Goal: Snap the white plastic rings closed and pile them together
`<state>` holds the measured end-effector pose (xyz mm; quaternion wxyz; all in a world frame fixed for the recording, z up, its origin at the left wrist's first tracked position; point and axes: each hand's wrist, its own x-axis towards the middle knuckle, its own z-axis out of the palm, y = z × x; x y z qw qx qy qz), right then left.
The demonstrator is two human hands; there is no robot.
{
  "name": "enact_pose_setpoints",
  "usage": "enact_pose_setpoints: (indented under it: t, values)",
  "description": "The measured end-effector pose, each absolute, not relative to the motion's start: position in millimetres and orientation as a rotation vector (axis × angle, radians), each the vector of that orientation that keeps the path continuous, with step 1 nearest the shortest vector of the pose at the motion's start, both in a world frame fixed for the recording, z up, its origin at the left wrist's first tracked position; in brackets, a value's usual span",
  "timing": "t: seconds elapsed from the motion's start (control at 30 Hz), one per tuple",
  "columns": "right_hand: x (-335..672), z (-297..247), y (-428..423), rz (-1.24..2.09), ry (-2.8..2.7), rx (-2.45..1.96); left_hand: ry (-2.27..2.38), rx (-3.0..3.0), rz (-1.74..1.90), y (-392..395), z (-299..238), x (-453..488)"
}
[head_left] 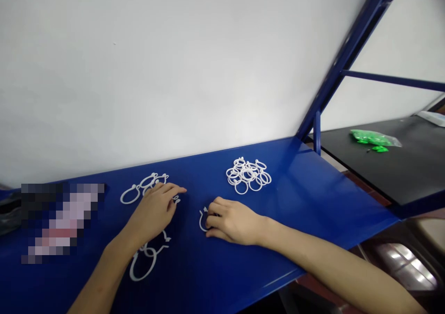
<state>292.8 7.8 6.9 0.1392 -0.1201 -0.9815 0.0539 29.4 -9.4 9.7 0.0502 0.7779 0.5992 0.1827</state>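
Observation:
My right hand (238,222) has its fingers curled round a thin white plastic ring (201,222), which looks unfastened, low over the blue table. Part of that ring is hidden by the fingertips. My left hand (155,212) reaches over a loose group of white plastic rings (130,195), its fingers stretched out and palm down. Whether it touches them I cannot tell. Under and beside my left forearm lie more open white rings (143,264). A heap of closed-looking white rings (247,174) rests beyond my right hand.
The blue table (295,193) meets a pale wall at the back. At far left lie a blurred-out item (66,221) and a black object (10,212). A blue metal frame (333,82) rises at right, near a black table (361,165) bearing a bag of green pieces (373,137).

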Motion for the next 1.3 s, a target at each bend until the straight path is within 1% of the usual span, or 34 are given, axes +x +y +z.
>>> enact_pose_setpoints:
  t: [0.2,0.43,0.7,0.8,1.03,1.2,1.3]
  values:
    - [297.5,7.1,12.9,0.203,-2.694,-0.459,1.736,2.303,0.692,-18.2,21.5,60.2]
    - [298.6,11.0,7.4,0.236,-2.495,-0.402,1.671,1.919,0.746,-27.5,25.2,83.2]
    - [299.3,13.7,5.9,0.704,-2.138,-0.689,1.585,1.666,0.948,-30.4,24.3,86.5]
    - [298.5,12.3,7.4,0.795,-2.106,-0.704,1.570,1.652,0.974,-32.9,25.3,91.0]
    - [302.5,10.2,6.8,0.712,-2.148,-0.534,1.563,1.763,1.012,-36.2,23.7,102.7]
    - [308.7,5.4,3.9,0.546,-2.321,-0.470,1.537,1.952,1.039,-39.5,17.5,108.5]
    - [308.9,8.9,10.4,0.466,-2.377,-0.502,1.537,2.016,0.994,-37.3,19.2,106.5]
